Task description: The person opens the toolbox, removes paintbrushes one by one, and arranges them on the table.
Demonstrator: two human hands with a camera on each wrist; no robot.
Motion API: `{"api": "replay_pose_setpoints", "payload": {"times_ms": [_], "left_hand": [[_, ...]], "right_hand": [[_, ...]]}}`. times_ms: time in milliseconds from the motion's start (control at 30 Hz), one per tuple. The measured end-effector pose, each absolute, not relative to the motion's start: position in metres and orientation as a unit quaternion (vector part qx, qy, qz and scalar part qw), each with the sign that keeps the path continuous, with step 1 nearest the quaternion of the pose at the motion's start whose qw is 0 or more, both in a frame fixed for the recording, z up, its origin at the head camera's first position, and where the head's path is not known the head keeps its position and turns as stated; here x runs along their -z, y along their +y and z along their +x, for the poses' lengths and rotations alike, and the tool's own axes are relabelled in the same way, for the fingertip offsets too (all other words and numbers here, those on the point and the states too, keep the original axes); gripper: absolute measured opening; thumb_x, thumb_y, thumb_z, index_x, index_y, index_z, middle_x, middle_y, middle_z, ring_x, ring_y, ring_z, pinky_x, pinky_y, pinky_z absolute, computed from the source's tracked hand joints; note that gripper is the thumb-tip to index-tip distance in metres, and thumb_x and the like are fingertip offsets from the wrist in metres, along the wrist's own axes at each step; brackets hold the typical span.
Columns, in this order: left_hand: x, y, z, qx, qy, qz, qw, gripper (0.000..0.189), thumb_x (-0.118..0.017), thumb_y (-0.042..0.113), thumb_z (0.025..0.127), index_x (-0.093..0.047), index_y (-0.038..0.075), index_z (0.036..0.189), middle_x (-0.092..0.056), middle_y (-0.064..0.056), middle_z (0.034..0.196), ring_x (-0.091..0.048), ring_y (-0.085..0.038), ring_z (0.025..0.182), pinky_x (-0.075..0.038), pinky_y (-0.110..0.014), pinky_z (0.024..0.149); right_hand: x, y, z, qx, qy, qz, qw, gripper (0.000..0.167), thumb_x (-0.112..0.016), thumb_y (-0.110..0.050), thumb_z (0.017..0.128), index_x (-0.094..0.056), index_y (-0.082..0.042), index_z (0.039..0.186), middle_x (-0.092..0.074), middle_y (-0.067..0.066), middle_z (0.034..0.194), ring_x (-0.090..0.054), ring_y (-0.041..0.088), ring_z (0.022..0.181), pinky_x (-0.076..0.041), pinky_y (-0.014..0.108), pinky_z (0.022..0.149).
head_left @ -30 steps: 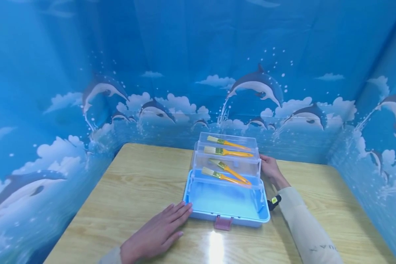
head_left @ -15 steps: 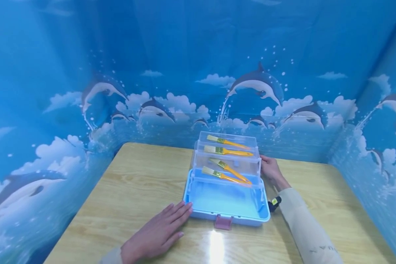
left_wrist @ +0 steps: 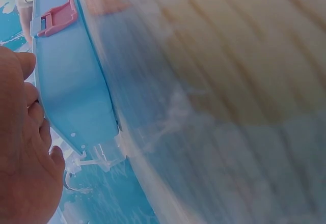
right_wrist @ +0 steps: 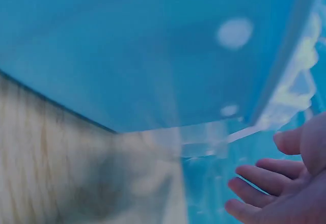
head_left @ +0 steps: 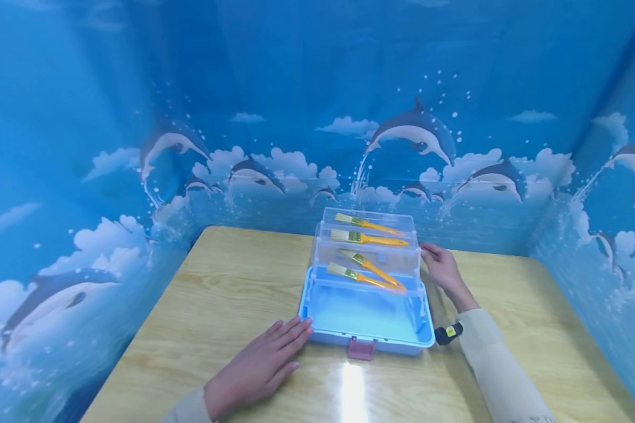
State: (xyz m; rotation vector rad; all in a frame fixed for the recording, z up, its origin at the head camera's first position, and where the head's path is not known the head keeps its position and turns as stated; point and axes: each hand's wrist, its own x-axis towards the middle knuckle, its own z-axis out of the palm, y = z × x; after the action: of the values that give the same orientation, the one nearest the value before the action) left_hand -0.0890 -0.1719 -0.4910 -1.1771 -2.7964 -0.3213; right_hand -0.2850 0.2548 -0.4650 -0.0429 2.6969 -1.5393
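A light blue toolbox (head_left: 367, 348) with a pink latch (head_left: 361, 349) stands with its lid raised, and its clear stepped trays (head_left: 367, 258) are spread out over the back. Several paintbrushes (head_left: 369, 239) with yellow-orange handles lie on these trays. My left hand (head_left: 261, 367) reaches the box's front left corner with straight fingers, the palm low over the table. At the right rear side, my right hand (head_left: 444, 271) is beside the trays. The right wrist view shows its fingers loosely extended and nothing held; whether a fingertip touches the box is unclear.
The wooden table (head_left: 217, 288) carries the box close to its back edge. A blue curtain (head_left: 296, 88) printed with dolphins surrounds the table's back and sides. A black wrist strap device (head_left: 448, 333) sits on the right wrist, near the box's front right corner.
My right hand has drawn slightly to the right, away from the trays' side. The left hand stays at the front left corner, and the head view has shifted a little.
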Motion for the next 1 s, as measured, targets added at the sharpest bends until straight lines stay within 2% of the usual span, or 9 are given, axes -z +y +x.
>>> {"api": "replay_pose_setpoints", "payload": {"times_ms": [233, 300, 500, 633, 900, 1000], "left_hand": [[0.488, -0.171, -0.089, 0.106, -0.918, -0.380, 0.036, 0.061, -0.047, 0.033, 0.108, -0.024, 0.016, 0.163, -0.018, 0.002, 0.170, -0.020, -0.019, 0.156, -0.025, -0.047, 0.125], [0.488, -0.171, -0.089, 0.107, -0.919, -0.379, 0.031, 0.061, -0.047, 0.033, 0.108, -0.024, 0.016, 0.163, -0.018, 0.002, 0.170, -0.020, -0.019, 0.156, -0.025, -0.047, 0.126], [0.486, -0.170, -0.090, 0.110, -0.922, -0.372, 0.008, 0.061, -0.043, 0.033, 0.109, -0.020, 0.019, 0.163, -0.015, 0.005, 0.171, -0.018, -0.018, 0.157, -0.023, -0.047, 0.126], [0.485, -0.170, -0.091, 0.110, -0.922, -0.371, 0.001, 0.060, -0.043, 0.033, 0.110, -0.020, 0.019, 0.163, -0.015, 0.005, 0.170, -0.019, -0.018, 0.156, -0.024, -0.048, 0.126], [0.488, -0.170, -0.091, 0.110, -0.922, -0.370, 0.005, 0.061, -0.044, 0.035, 0.109, -0.020, 0.020, 0.163, -0.015, 0.006, 0.170, -0.018, -0.017, 0.156, -0.023, -0.048, 0.126], [0.487, -0.170, -0.093, 0.113, -0.923, -0.367, 0.002, 0.061, -0.043, 0.035, 0.109, -0.019, 0.021, 0.163, -0.014, 0.007, 0.170, -0.016, -0.016, 0.157, -0.022, -0.048, 0.127]], "right_hand": [[0.444, 0.248, -0.256, 0.460, 0.876, -0.067, -0.127, 0.047, -0.049, -0.016, 0.108, -0.044, 0.008, 0.148, -0.046, 0.030, 0.151, -0.035, 0.047, 0.146, -0.028, 0.063, 0.122], [0.437, 0.242, -0.247, 0.461, 0.872, -0.081, -0.146, 0.045, -0.051, -0.014, 0.106, -0.048, 0.007, 0.146, -0.049, 0.029, 0.149, -0.036, 0.047, 0.145, -0.028, 0.063, 0.121], [0.420, 0.224, -0.224, 0.432, 0.873, -0.136, -0.179, 0.036, -0.056, 0.000, 0.101, -0.059, 0.005, 0.136, -0.058, 0.028, 0.140, -0.047, 0.048, 0.136, -0.037, 0.065, 0.115], [0.413, 0.214, -0.214, 0.423, 0.879, -0.174, -0.136, 0.034, -0.056, 0.002, 0.101, -0.060, 0.004, 0.135, -0.063, 0.024, 0.136, -0.054, 0.044, 0.131, -0.044, 0.061, 0.111], [0.410, 0.203, -0.221, 0.361, 0.895, -0.257, 0.048, 0.036, -0.058, -0.008, 0.103, -0.059, 0.002, 0.138, -0.065, 0.021, 0.134, -0.063, 0.038, 0.121, -0.054, 0.057, 0.102], [0.411, 0.198, -0.228, 0.333, 0.899, -0.278, 0.065, 0.034, -0.060, -0.007, 0.102, -0.062, 0.003, 0.135, -0.066, 0.021, 0.132, -0.065, 0.036, 0.118, -0.056, 0.056, 0.100]]}}
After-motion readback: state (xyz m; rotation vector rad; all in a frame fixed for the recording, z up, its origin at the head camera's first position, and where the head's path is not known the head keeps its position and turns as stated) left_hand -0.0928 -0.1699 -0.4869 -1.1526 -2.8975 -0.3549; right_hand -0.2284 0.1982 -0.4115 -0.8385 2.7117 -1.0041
